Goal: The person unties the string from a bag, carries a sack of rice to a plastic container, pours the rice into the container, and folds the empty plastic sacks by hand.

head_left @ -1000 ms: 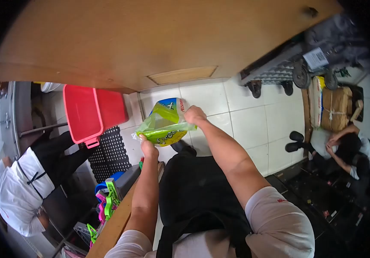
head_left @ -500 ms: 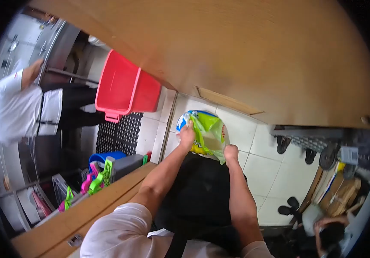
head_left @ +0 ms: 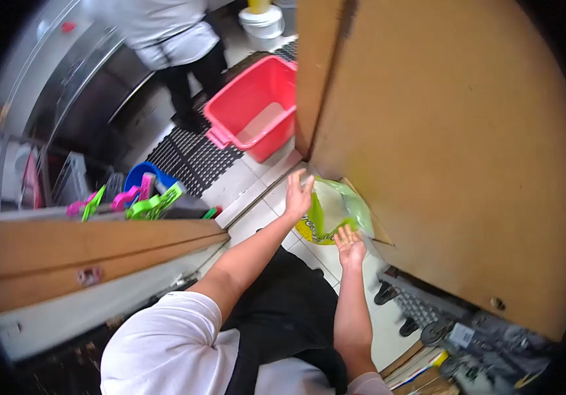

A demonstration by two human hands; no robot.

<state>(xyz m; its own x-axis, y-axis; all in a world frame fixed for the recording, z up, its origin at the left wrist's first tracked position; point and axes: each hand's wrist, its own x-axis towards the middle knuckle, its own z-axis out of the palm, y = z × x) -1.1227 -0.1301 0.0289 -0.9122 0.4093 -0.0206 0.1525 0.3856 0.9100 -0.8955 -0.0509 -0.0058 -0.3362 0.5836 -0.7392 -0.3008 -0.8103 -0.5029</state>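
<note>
Left hand (head_left: 297,196) and right hand (head_left: 350,247) flank a bag (head_left: 318,214), perhaps touching it

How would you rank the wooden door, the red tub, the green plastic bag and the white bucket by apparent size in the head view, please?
Largest to smallest, as they look:
1. Wooden door
2. Red tub
3. Green plastic bag, partly covered
4. White bucket, farther away

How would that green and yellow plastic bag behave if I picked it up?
The bag is probably floppy, since its green film looks thin and partly see-through. That smooth-looking film may be slippery. Its loose, uneven rim could fold inward.
</note>
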